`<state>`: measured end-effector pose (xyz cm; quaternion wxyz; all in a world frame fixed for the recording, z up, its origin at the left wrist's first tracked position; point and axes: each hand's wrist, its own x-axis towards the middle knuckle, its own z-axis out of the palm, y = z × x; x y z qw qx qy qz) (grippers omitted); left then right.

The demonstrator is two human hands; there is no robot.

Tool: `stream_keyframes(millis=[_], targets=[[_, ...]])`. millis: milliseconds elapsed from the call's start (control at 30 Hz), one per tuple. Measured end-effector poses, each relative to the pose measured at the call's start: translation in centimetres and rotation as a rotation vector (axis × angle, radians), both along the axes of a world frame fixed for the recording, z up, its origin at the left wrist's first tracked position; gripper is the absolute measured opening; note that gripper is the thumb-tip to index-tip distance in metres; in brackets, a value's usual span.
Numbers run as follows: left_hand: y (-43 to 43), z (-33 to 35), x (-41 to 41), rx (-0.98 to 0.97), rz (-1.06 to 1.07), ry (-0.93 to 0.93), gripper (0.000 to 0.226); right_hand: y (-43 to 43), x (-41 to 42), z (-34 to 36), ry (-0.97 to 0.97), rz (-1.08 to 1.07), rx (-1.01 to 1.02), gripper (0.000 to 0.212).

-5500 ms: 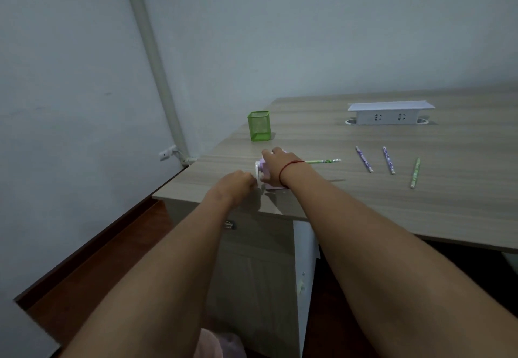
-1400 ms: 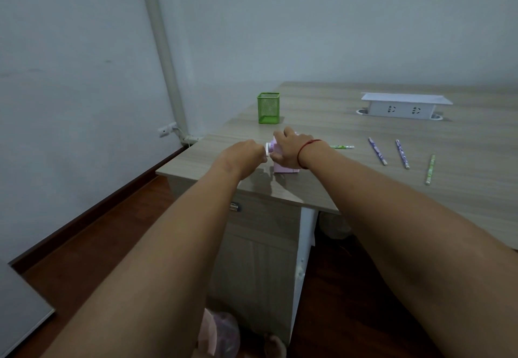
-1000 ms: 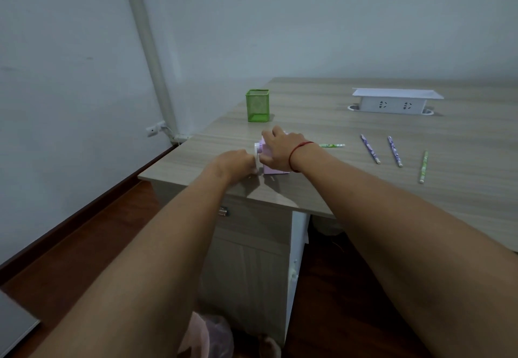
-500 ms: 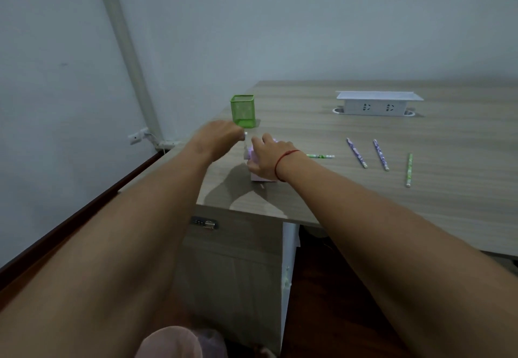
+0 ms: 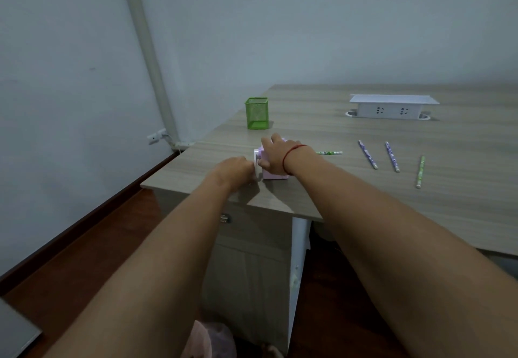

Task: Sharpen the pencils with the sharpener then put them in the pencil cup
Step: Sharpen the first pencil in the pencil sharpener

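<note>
A pink sharpener (image 5: 273,175) stands near the desk's front left corner. My right hand (image 5: 276,153) lies on top of it and grips its body. My left hand (image 5: 238,170) is closed at its white crank on the left side. A green pencil (image 5: 329,152) sticks out of the sharpener's right side, lying level above the desk. A green mesh pencil cup (image 5: 257,113) stands behind, toward the wall. Two purple pencils (image 5: 367,154) (image 5: 392,156) and one green pencil (image 5: 420,171) lie on the desk to the right.
A white socket box (image 5: 392,106) sits at the back of the wooden desk (image 5: 336,189). A wall with a vertical pipe (image 5: 145,49) runs along the left. A drawer cabinet (image 5: 246,245) stands under the desk corner, over a dark wooden floor.
Half a second ago my left hand was raised near the pencil cup; it has come back down to the sharpener's crank. My right hand has stayed on the sharpener.
</note>
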<state>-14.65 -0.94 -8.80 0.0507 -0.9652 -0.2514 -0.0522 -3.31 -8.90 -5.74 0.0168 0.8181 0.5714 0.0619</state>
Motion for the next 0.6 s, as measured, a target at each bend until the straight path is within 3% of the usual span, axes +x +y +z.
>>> stream_keyframes(millis=[167, 367, 600], targets=[[0.8, 0.1, 1.0, -0.042, 0.043, 0.043, 0.024, 0.0, 0.5, -0.4, 0.020, 0.016, 0.033, 0.058], [-0.5, -0.6, 0.5, -0.024, 0.111, -0.059, 0.024, -1.4, -0.1, -1.2, -0.039, 0.047, 0.211, 0.051], [-1.1, -1.7, 0.5, -0.013, 0.139, -0.125, 0.021, -1.9, 0.0, -1.4, -0.016, 0.040, 0.197, 0.055]])
